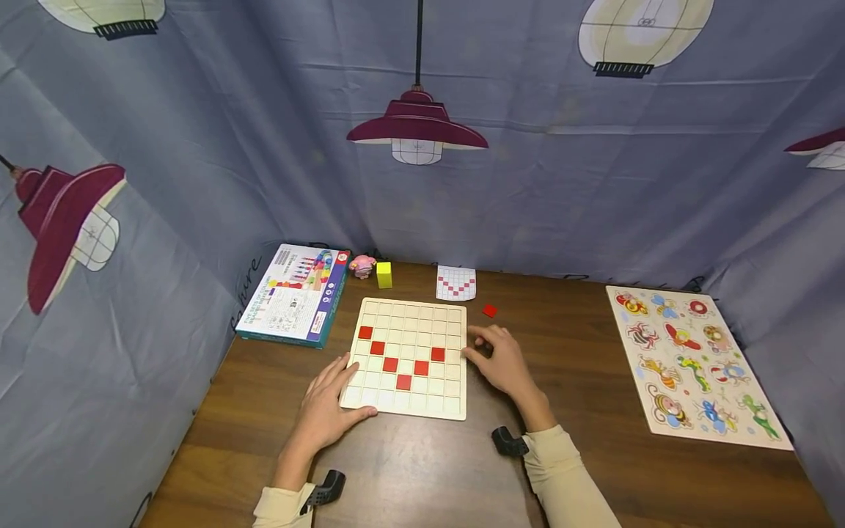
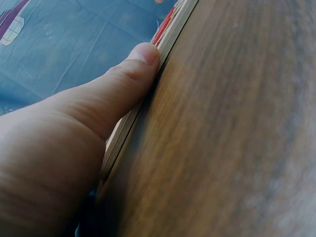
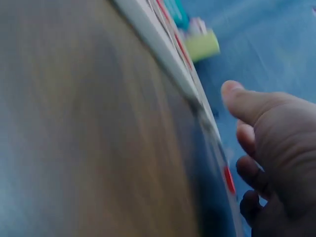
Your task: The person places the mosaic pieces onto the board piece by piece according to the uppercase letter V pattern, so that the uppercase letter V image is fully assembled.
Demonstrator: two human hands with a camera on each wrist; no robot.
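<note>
On the dark wooden table (image 1: 581, 352) lies a pale square wooden grid board (image 1: 409, 359) bearing red tiles. The left hand (image 1: 330, 407) rests spread on the board's near left corner, thumb against its edge. The right hand (image 1: 502, 359), fingers loosely curled and holding nothing, sits just beside the board's right edge, near a loose red square tile (image 1: 489, 311).

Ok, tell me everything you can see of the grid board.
The board is a pale, wood-looking square tray with a raised rim, lying flat on the brown table before the person. Its grid is filled with cream tiles, and six red tiles form a lopsided V. The left hand rests on its near left corner, thumb pressed against the edge. The right hand lies at its right edge; contact there is unclear. A loose red tile lies beyond its far right corner.
</note>
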